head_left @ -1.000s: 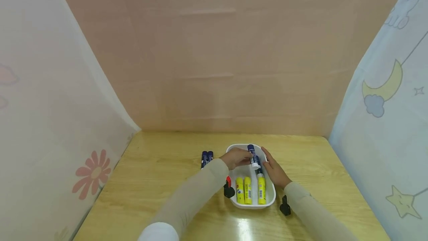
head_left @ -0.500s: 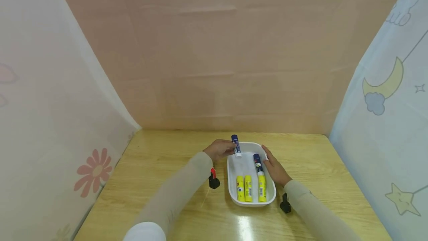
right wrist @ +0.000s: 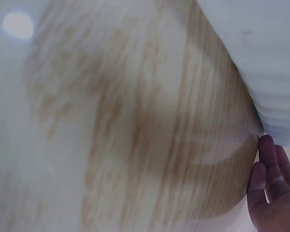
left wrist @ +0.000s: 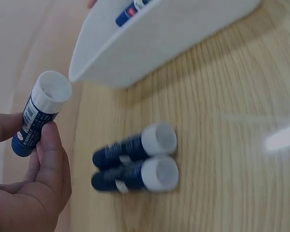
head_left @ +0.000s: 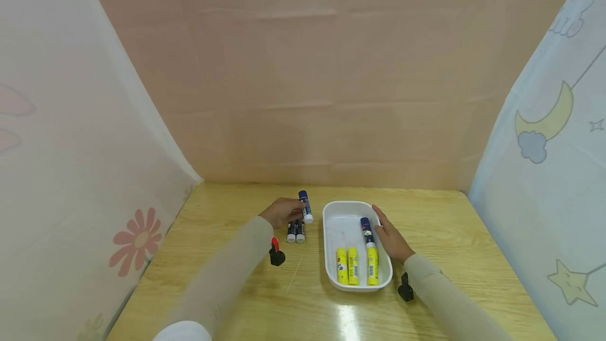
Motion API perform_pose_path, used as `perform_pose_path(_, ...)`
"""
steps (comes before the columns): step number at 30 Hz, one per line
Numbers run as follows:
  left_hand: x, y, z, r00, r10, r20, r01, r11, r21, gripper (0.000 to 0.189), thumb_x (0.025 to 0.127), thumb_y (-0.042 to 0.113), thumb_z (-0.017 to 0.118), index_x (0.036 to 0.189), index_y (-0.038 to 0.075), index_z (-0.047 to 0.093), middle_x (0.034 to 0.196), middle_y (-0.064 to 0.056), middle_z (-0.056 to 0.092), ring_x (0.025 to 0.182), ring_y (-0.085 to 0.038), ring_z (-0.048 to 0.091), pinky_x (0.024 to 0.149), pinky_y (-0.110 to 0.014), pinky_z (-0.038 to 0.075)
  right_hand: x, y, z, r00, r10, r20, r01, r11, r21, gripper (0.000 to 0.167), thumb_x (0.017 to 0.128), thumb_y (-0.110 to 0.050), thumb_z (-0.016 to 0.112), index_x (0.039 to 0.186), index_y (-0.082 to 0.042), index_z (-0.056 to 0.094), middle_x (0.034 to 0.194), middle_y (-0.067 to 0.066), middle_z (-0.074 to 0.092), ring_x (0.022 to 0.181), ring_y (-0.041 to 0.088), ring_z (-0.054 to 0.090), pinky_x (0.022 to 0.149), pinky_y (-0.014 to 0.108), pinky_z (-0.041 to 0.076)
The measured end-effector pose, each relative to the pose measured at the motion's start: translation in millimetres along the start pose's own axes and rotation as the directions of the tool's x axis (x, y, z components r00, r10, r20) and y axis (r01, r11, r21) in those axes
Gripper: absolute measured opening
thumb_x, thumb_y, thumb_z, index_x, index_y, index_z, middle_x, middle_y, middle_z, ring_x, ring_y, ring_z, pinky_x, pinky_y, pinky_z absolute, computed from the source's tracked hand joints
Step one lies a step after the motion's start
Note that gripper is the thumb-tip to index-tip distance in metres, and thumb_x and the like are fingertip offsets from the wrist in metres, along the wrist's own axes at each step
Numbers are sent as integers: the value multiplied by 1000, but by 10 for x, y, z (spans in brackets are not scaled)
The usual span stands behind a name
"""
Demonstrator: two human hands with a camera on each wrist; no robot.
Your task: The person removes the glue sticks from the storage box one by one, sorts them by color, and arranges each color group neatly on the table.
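Observation:
My left hand (head_left: 282, 211) pinches a dark blue glue stick (left wrist: 35, 118) with a white base between thumb and fingers. It is held above two matching glue sticks (left wrist: 135, 164) lying side by side on the table, left of a white tray (head_left: 332, 284). Inside the tray, one dark blue glue stick (head_left: 366, 231) lies end to end with a yellow glue stick (head_left: 372, 266) along the right side. Two more yellow glue sticks (head_left: 347, 266) sit at the near left. My right hand (head_left: 393, 240) rests against the tray's right side, fingers extended along its outer wall.
The wooden table (head_left: 227, 278) carries the tray right of centre. A brown backdrop (head_left: 303, 93) rises behind, with patterned cloths (head_left: 535, 214) at both sides. Each wrist wears a small black device (head_left: 276, 255).
My left hand has carried the dark blue glue stick left, out of the tray and over the pair on the table. My right hand has stayed at the tray's side.

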State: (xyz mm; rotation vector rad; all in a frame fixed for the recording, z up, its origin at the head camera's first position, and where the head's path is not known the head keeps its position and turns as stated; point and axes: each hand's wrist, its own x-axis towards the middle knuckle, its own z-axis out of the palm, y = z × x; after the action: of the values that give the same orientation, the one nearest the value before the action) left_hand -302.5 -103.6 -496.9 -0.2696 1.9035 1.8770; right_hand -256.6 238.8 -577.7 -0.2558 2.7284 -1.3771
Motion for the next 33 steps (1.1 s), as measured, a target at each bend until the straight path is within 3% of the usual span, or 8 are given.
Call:
perform_pose_path(7, -42, -155, -419, 998, -17, -67, 16, 1000, -23, 35, 96, 8, 61, 127, -7, 56, 127, -19, 56, 111, -25, 58, 101, -38, 46, -17, -15, -20, 999, -43, 4, 43, 999, 21, 55, 107, -17, 34, 157, -19, 13, 158, 20, 21, 140, 46, 23, 111, 63, 19)
perform_pose_path(14, -72, -267, -662, 993, -19, -113, 18, 1000, -7, 36, 95, 7, 62, 126, -10, 56, 123, -21, 57, 105, -26, 59, 102, -42, 45, -24, -4, -24, 1000, -18, 12, 18, 1000, 25, 57, 106, -18, 34, 158, -22, 11, 158, 19, 20, 140, 46, 21, 110, 63, 19)
perform_pose_path(23, -100, -292, -698, 993, -32, -111, 34, 999, 23, 42, 95, 6, 61, 133, -10, 50, 128, -25, 55, 112, -31, 57, 101, -43, 46, -31, -45, -32, 1000, 9, 19, -10, 999, 36, 56, 107, -21, 33, 158, -25, 9, 159, 18, 18, 141, 45, 20, 110, 63, 18)
perform_pose_path(33, -34, -394, -625, 995, 18, -103, -3, 990, 139, 49, 93, 4, 63, 137, -10, 46, 131, -26, 53, 115, -34, 56, 98, -44, 48, -45, -53, -27, 1000, 12, 19, -13, 999, 50, 56, 107, -20, 34, 157, -26, 10, 159, 17, 19, 142, 44, 19, 111, 62, 17)
